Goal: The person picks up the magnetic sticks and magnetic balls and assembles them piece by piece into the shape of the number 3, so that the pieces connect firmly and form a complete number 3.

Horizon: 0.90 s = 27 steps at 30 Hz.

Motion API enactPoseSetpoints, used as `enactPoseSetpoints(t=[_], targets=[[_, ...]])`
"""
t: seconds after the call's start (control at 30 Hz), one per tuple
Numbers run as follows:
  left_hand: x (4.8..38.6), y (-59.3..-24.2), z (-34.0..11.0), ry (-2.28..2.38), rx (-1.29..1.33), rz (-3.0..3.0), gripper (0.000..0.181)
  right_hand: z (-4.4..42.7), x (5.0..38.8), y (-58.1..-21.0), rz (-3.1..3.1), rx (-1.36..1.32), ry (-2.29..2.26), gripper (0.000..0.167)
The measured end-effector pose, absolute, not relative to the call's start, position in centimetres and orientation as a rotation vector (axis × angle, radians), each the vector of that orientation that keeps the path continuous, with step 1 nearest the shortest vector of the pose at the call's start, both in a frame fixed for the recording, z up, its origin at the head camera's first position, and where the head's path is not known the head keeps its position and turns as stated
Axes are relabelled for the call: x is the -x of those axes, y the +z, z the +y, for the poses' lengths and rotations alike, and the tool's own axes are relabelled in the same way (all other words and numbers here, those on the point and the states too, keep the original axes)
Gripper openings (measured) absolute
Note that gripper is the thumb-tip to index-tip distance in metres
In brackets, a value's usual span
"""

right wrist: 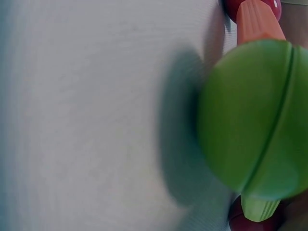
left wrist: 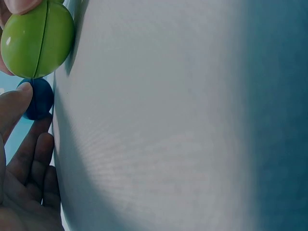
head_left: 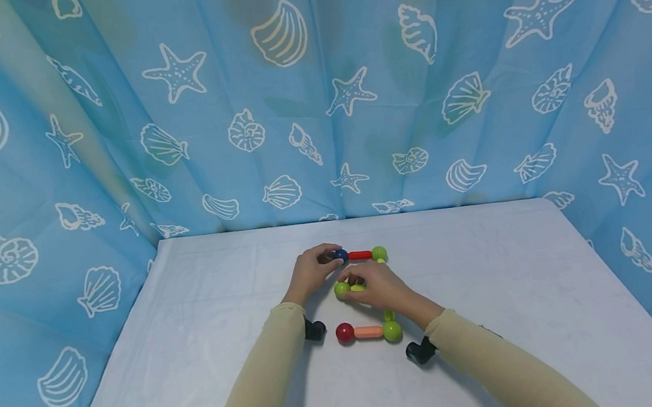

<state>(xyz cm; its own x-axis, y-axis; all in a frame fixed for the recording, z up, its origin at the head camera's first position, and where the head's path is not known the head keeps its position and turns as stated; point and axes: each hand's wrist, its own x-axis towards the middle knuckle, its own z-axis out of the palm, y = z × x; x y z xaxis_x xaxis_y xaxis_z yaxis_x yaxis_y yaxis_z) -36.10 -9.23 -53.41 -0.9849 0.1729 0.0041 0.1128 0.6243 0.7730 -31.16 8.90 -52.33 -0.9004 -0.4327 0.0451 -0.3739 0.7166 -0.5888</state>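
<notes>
My left hand [head_left: 310, 273] pinches a blue ball [head_left: 341, 256] between thumb and fingers, at the far left end of a ball-and-rod figure. A red rod [head_left: 360, 255] joins this ball to a green ball [head_left: 379, 253]. Lower down, my right hand [head_left: 377, 284] holds another green ball [head_left: 342, 289], with a yellow-green rod [head_left: 358, 288] beside it under the fingers. In the left wrist view that green ball [left wrist: 38, 41] is large, in front of the blue ball [left wrist: 40, 98]. The right hand hides the middle joint of the figure.
At the figure's near end, an orange rod [head_left: 369, 332] links a red ball [head_left: 344, 333] and a green ball [head_left: 392, 331]. A light green rod [right wrist: 260, 208] leads from the near green ball [right wrist: 250, 120] towards a dark red ball [right wrist: 237, 216]. Everything lies on a white-covered table [head_left: 219, 278].
</notes>
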Motion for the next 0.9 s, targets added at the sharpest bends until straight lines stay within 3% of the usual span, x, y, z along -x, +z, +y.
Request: enactPoseSetpoints(t=[0.9], targets=[[36.22,-53.58,-9.26,1.296,-0.231,2.777,0.032,9.04,31.06,-52.30,2.826,0.691,-0.905,0.032]])
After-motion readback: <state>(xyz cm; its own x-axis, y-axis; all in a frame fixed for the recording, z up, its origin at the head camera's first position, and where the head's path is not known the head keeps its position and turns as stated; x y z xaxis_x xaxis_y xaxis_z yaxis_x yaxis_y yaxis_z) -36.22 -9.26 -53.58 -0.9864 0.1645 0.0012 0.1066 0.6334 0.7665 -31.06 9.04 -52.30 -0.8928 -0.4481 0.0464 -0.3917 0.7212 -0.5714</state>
